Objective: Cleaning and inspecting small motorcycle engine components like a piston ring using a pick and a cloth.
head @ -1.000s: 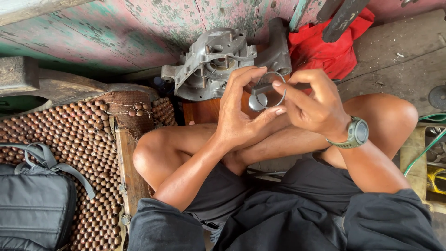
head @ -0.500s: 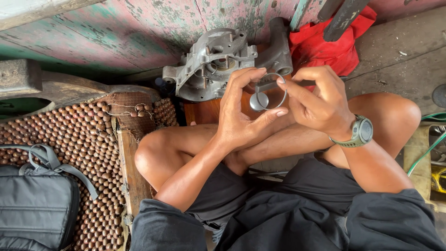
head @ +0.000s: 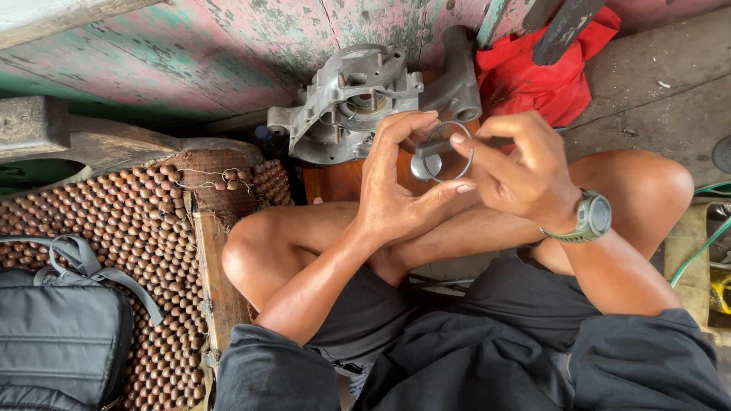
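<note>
Thin metal ring pinched between two hands above crossed legs.

The left hand curls round the ring, thumb and forefinger gripping its rim; the right hand pinches its far side along with a small dark rod-like tool (its tip is hidden). Just behind the ring lies a grey engine casing, with a red cloth to the right of it and a beaded mat to the left.

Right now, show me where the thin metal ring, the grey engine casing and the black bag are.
thin metal ring (head: 466, 156): head view, on its right edge by the fingertips.
grey engine casing (head: 335, 114): head view, on its flat middle face.
black bag (head: 57, 342): head view, on its front panel.
</note>
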